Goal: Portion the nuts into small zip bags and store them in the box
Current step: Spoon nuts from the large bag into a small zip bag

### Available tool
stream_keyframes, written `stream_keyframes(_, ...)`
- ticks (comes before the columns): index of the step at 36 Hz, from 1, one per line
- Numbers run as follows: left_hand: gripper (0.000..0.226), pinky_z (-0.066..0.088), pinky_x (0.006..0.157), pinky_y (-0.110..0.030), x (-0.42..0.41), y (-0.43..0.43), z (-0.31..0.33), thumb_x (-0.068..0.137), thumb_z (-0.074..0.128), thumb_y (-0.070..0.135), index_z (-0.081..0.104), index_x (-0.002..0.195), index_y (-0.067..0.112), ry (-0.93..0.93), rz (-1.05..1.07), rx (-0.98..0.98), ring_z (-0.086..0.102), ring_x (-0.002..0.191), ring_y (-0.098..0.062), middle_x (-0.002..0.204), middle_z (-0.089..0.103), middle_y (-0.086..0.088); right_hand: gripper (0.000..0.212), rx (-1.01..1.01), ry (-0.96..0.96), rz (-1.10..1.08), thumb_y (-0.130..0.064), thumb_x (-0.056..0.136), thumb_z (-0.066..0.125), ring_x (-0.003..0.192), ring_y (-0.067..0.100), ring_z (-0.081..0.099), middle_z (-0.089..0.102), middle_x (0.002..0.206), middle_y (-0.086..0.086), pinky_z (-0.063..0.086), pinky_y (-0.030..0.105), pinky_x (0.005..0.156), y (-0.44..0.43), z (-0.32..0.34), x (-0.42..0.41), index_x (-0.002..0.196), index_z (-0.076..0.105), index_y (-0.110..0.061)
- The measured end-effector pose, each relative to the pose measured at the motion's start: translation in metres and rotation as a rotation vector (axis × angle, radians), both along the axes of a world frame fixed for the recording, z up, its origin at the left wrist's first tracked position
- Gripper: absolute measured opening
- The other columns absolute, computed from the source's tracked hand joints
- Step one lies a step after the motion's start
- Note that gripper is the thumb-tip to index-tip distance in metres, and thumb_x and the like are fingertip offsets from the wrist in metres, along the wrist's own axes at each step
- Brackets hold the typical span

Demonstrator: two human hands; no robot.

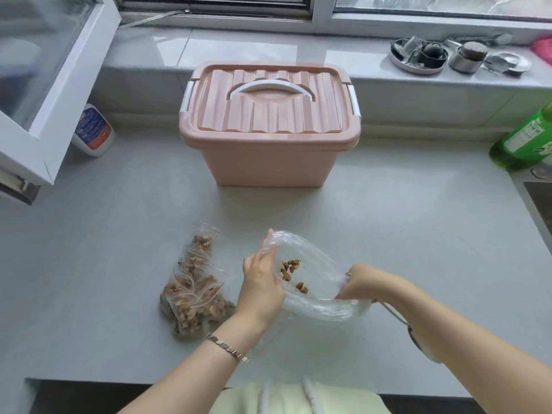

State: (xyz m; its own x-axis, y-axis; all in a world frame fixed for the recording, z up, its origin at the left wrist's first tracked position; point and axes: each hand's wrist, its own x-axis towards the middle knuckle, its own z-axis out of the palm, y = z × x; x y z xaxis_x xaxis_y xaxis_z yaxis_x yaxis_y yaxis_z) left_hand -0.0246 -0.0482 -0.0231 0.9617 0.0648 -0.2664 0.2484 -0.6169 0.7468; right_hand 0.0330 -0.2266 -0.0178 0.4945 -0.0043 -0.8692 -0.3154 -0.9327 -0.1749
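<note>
Far out at ten o'clock a white bottle (93, 131) sits on the tabletop (403, 234). At nine o'clock from my left hand (261, 285) lies a heap of small zip bags (194, 288), filled with nuts, red strips showing. My left fingers are clamped on the near rim of a big clear bag (316, 306), one finger stretched up under the plastic. Straight ahead at twelve o'clock stands the pink box (268, 156), lid on. The clear bag sags between my hands with a few loose nuts (291, 271) inside. At three o'clock of it, my right hand (358, 283) has its fingers bunched tight round the other rim. A green bottle (525, 138) stands at two o'clock.
</note>
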Motion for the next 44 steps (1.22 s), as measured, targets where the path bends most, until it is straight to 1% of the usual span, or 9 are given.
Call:
stream_keyframes(6,0.075,0.019,0.087,-0.006,0.005,-0.001,-0.002,0.084,0.034,-0.010,0.016,0.145,0.028,0.109,-0.023,-0.041,0.016,0.127,-0.007,0.144,0.032,0.007,0.030,0.186,-0.139,-0.166,-0.004,0.075,0.064,0.054,0.013,0.036,0.041,0.058,0.000,0.026,0.022,0.048,-0.012,0.016,0.003,0.059,0.042,-0.016)
stream_keyframes(13,0.087,0.021,0.075,-0.002,0.011,-0.012,-0.001,0.078,0.032,-0.015,0.009,0.145,0.037,0.172,-0.027,-0.095,0.022,0.104,0.000,0.129,0.035,0.000,0.018,0.346,-0.372,-0.186,-0.003,0.075,0.060,0.056,0.012,0.044,0.049,0.062,0.000,0.032,0.024,0.052,-0.001,0.059,0.017,0.068,0.049,-0.014)
stream_keyframes(18,0.085,0.024,0.084,-0.010,0.014,-0.018,0.001,0.079,0.033,-0.013,0.007,0.146,0.031,0.203,-0.014,-0.131,0.021,0.125,-0.012,0.145,0.031,0.005,0.011,0.237,-0.327,-0.117,-0.010,0.076,0.060,0.061,0.016,0.055,0.058,0.072,0.000,0.040,0.024,0.057,0.004,0.063,0.029,0.082,0.052,-0.015)
stream_keyframes(22,0.084,0.024,0.088,-0.014,0.010,-0.019,0.001,0.080,0.035,-0.012,0.007,0.147,0.031,0.210,-0.030,-0.136,0.019,0.131,-0.016,0.147,0.029,0.007,0.012,0.183,-0.324,-0.188,-0.005,0.068,0.055,0.055,0.022,0.044,0.047,0.065,0.007,0.032,0.026,0.052,0.002,0.058,0.038,0.068,0.047,-0.013)
stream_keyframes(26,0.084,0.025,0.090,-0.014,0.006,-0.016,-0.003,0.081,0.039,-0.011,0.009,0.146,0.033,0.237,0.017,-0.201,0.019,0.138,-0.016,0.150,0.025,0.004,0.029,0.219,-0.334,-0.273,-0.012,0.063,0.073,0.064,0.022,0.057,0.061,0.078,0.009,0.042,0.028,0.058,-0.004,0.059,0.046,0.088,0.058,-0.009)
stream_keyframes(31,0.084,0.025,0.085,-0.008,0.005,-0.014,-0.004,0.081,0.039,-0.012,0.010,0.146,0.033,0.257,0.055,-0.230,0.021,0.137,-0.015,0.149,0.025,0.001,0.027,0.066,-0.145,-0.056,-0.019,0.061,0.072,0.062,0.022,0.053,0.057,0.071,0.007,0.040,0.027,0.056,-0.001,0.062,0.038,0.083,0.064,-0.006)
stream_keyframes(34,0.082,0.019,0.094,-0.011,0.008,-0.013,0.001,0.082,0.040,-0.012,0.011,0.146,0.029,0.196,0.074,-0.220,0.018,0.138,-0.015,0.148,0.028,0.003,0.010,0.150,-0.221,-0.164,-0.011,0.069,0.067,0.061,0.022,0.044,0.050,0.068,0.008,0.032,0.027,0.053,-0.005,0.063,0.042,0.073,0.059,-0.008)
stream_keyframes(38,0.082,0.018,0.092,-0.011,0.011,-0.011,0.009,0.082,0.037,-0.011,0.007,0.146,0.031,0.119,0.067,-0.189,0.019,0.128,-0.010,0.139,0.036,0.008,0.013,0.232,-0.299,-0.262,-0.005,0.070,0.068,0.061,0.021,0.046,0.050,0.067,0.007,0.033,0.026,0.054,-0.005,0.061,0.041,0.071,0.057,-0.010)
stream_keyframes(44,0.085,0.027,0.094,-0.016,0.011,-0.002,0.008,0.078,0.034,-0.014,0.011,0.146,0.031,0.091,0.053,-0.117,0.019,0.127,-0.010,0.131,0.041,0.005,0.027,0.237,-0.335,-0.240,-0.036,0.081,0.066,0.060,0.015,0.049,0.052,0.069,-0.001,0.036,0.023,0.052,-0.013,0.039,0.024,0.083,0.054,-0.012)
